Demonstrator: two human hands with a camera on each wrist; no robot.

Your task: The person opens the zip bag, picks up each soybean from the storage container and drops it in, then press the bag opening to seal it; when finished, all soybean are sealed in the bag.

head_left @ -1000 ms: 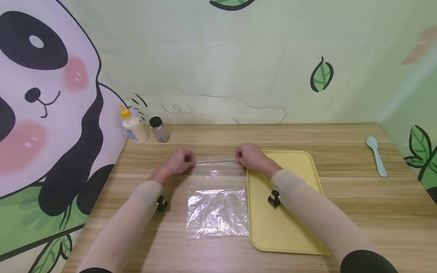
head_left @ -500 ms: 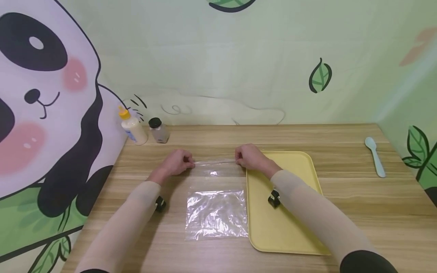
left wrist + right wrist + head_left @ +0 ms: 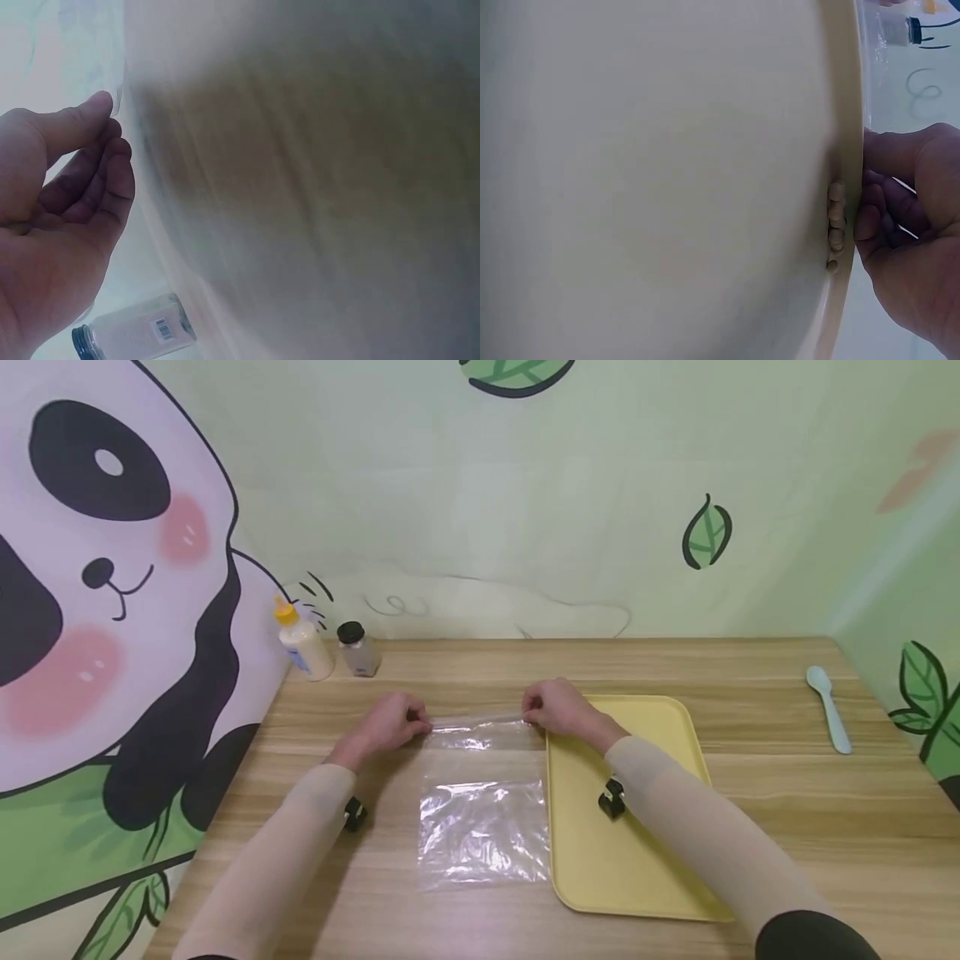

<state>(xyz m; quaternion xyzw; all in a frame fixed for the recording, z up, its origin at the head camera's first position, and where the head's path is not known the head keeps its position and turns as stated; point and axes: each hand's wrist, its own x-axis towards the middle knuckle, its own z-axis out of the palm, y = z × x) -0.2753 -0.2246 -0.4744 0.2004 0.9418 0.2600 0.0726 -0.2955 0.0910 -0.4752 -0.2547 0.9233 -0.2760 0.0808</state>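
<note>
A clear plastic bag [image 3: 483, 835] lies flat on the wooden table, its top strip raised slightly between both hands. My left hand [image 3: 386, 722] pinches the top left corner; in the left wrist view its thumb [image 3: 75, 124] meets the index fingertip at the bag's edge. At the opposite corner, my right hand [image 3: 558, 706] pinches the bag's top edge beside a yellow tray [image 3: 630, 868]. Several small round beige beans [image 3: 836, 217] sit along the tray's inner edge in the right wrist view; the arm hides them in the head view.
Behind the left hand stand a glue-type bottle [image 3: 306, 647] with a yellow nozzle cap and a clear jar [image 3: 360, 656] with a black lid. A pale blue spoon [image 3: 828, 710] lies at the far right. A printed cloth wall [image 3: 487, 527] borders the table's back.
The head view has shifted slightly. Both hands keep their pinch on the bag's top corners, and the bag stays in place.
</note>
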